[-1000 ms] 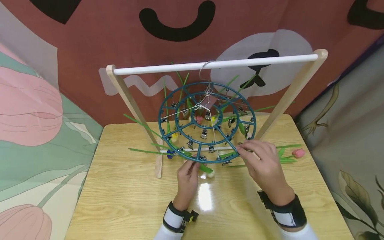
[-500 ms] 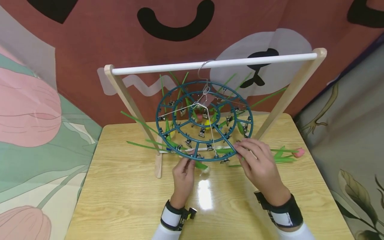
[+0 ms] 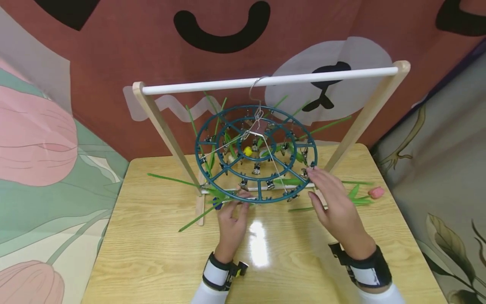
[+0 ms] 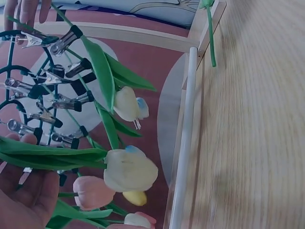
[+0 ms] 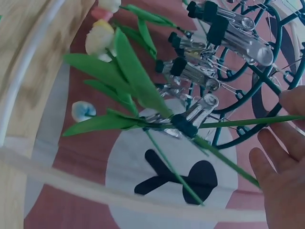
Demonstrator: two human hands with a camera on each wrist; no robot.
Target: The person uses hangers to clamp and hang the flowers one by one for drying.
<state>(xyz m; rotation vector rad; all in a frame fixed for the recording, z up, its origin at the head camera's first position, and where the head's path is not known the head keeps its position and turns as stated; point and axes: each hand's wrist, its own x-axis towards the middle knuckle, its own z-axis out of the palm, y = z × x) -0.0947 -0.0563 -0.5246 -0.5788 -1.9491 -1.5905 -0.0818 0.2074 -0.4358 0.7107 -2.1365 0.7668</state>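
A round blue-green clip hanger [image 3: 259,192] hangs by its metal hook from the white bar [image 3: 212,86]. Artificial tulips are held in its metal clips [image 5: 200,109], stems sticking outward and blooms hanging below. My left hand [image 3: 233,223] is at the near rim, fingertips under it, thumb apart from the fingers. In the left wrist view, green leaves of a white tulip [image 4: 131,170] cover part of that hand. My right hand [image 3: 338,211] is at the right rim with extended fingers, fingertips at the ring. A green stem [image 5: 252,121] crosses in front of it in the right wrist view.
Two wooden posts [image 3: 163,131] carry the bar, and a lower white rod joins them near the table [image 3: 152,253]. A pink tulip [image 3: 376,193] lies on the table at the right. A printed red cloth [image 3: 152,38] hangs behind.
The hanger has turned, its near side moving to the right, with the tulips swinging round. My right fingers have loosened from the rim and straightened. The left hand has stayed at the near rim.
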